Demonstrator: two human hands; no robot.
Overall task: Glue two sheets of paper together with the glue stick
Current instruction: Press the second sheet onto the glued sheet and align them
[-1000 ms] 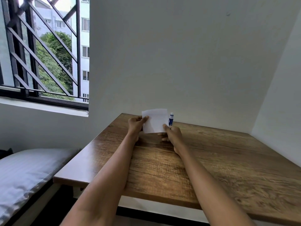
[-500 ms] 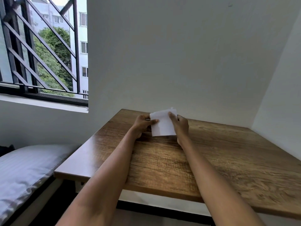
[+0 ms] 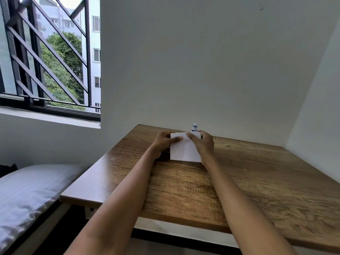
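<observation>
A small white paper (image 3: 184,150) is held upright above the far part of the wooden table (image 3: 257,181). Whether it is one sheet or two pressed together I cannot tell. My left hand (image 3: 163,143) pinches its upper left corner, thumb on the front. My right hand (image 3: 203,142) grips its upper right edge, with fingers laid over the top. A glue stick (image 3: 194,127), white and blue, stands upright on the table just behind the paper, its lower part hidden.
The table stands in a corner, with a white wall behind and another on the right. A window with dark bars (image 3: 49,57) is at the left. A bed with a grey sheet (image 3: 27,192) lies below it, beside the table's left edge.
The paper has turned from a landscape hold to hanging lower with its long side down. My right hand shifted from its lower right corner to its top edge.
</observation>
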